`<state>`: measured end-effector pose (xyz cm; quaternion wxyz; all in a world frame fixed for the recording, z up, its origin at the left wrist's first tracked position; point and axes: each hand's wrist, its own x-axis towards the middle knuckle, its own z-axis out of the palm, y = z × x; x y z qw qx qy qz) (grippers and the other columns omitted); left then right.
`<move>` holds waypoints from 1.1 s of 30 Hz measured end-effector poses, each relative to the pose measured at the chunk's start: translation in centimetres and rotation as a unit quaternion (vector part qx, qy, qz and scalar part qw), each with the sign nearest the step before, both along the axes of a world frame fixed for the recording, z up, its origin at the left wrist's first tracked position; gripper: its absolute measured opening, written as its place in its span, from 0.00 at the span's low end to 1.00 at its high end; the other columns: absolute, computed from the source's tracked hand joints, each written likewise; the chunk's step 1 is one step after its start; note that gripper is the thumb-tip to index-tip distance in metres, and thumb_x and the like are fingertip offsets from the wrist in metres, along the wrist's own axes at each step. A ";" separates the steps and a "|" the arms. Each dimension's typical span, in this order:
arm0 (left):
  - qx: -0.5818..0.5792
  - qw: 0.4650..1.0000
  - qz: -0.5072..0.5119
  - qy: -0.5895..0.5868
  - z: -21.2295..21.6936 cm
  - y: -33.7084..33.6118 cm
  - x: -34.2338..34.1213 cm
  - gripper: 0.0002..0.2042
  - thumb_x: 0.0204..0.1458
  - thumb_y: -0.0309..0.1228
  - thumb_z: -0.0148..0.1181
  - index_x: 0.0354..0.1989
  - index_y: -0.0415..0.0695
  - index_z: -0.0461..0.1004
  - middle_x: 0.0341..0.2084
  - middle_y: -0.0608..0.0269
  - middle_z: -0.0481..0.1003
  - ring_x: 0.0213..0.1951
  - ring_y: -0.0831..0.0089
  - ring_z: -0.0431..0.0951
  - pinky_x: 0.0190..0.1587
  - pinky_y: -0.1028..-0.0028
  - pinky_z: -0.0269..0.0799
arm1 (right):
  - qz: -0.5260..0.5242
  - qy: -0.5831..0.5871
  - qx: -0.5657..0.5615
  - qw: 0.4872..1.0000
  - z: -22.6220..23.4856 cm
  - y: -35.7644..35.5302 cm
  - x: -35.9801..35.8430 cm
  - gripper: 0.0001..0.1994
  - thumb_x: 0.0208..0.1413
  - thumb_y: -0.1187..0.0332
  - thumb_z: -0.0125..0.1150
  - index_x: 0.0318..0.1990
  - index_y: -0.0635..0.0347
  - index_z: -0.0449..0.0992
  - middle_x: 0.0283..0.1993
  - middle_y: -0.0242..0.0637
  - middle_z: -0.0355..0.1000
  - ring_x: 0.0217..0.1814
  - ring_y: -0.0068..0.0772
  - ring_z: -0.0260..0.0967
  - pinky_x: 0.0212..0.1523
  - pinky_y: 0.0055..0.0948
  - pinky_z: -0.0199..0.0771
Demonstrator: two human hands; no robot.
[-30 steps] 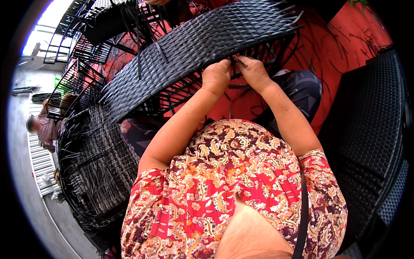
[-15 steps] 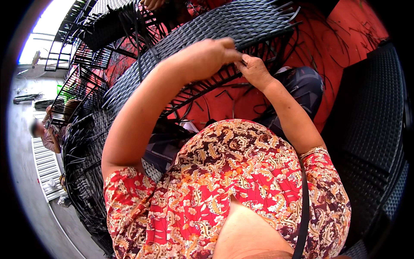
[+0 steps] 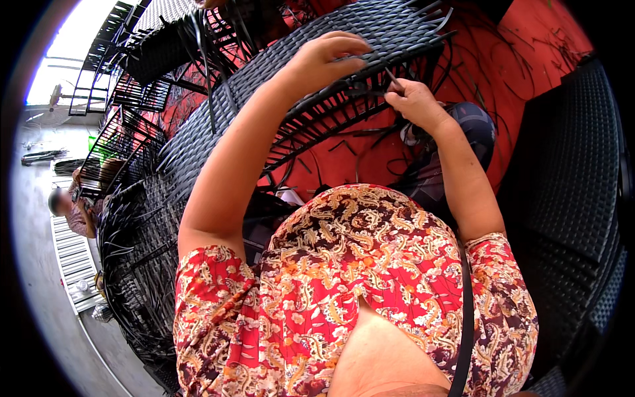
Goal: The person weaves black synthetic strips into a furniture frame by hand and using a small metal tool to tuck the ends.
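A grey panel woven of flat wicker strands (image 3: 390, 33) slants across in front of me, with loose strand ends at its far right. Below its edge shows a black slatted frame (image 3: 311, 129). My left hand (image 3: 324, 58) is over the panel, its fingers apart and nothing seen in them. Just right of the panel's near edge, my right hand (image 3: 418, 104) is closed on a thin dark strip (image 3: 395, 79) that sticks up past the fingers. Whether the strip joins the panel, I cannot tell.
Loose dark strands lie on the red floor (image 3: 486, 56). A large black woven piece (image 3: 562, 178) stands at my right. On the left are black slatted frames (image 3: 132, 139) and a dark woven piece with loose strands (image 3: 142, 231). Farther left sits another person (image 3: 78, 212).
My hands were together at the panel's edge and are now apart. The left moved up and left over the panel, its fingers spreading; the right moved slightly right, showing the strip.
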<state>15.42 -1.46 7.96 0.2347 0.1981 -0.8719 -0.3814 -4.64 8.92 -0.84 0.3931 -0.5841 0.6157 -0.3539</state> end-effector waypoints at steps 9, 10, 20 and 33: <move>-0.185 0.978 0.063 -0.074 -3.3 3.2 5.0 0.14 0.45 0.28 0.62 0.43 0.45 0.74 0.45 0.61 0.71 0.50 0.66 0.69 0.52 0.72 0.64 | 0.021 -0.060 0.040 0.997 2.0 -0.9 -2.0 0.10 0.53 0.67 0.59 0.25 0.60 0.69 0.21 0.22 0.62 0.24 0.13 0.55 0.26 0.18 0.57; -0.124 0.989 0.073 -0.029 -3.9 3.0 4.7 0.13 0.45 0.29 0.63 0.41 0.46 0.74 0.41 0.63 0.72 0.46 0.66 0.70 0.50 0.72 0.65 | 0.023 -0.052 0.026 0.998 2.1 -0.9 -2.1 0.09 0.53 0.67 0.59 0.25 0.60 0.69 0.21 0.22 0.62 0.24 0.13 0.55 0.26 0.18 0.57; -0.131 0.991 -0.038 -0.007 -3.3 2.5 5.9 0.11 0.42 0.37 0.66 0.25 0.43 0.74 0.26 0.64 0.72 0.32 0.65 0.71 0.38 0.69 0.66 | 0.024 -0.053 -0.012 0.998 3.4 -1.3 -4.5 0.08 0.52 0.69 0.60 0.25 0.59 0.69 0.21 0.19 0.59 0.23 0.12 0.53 0.25 0.16 0.56; -0.083 0.996 0.002 -0.043 -4.2 2.4 7.3 0.06 0.43 0.29 0.64 0.23 0.41 0.74 0.22 0.63 0.73 0.30 0.65 0.72 0.37 0.68 0.67 | 0.069 0.019 -0.069 0.995 7.7 -0.9 -4.6 0.08 0.49 0.69 0.58 0.23 0.60 0.68 0.21 0.25 0.63 0.24 0.17 0.59 0.27 0.23 0.61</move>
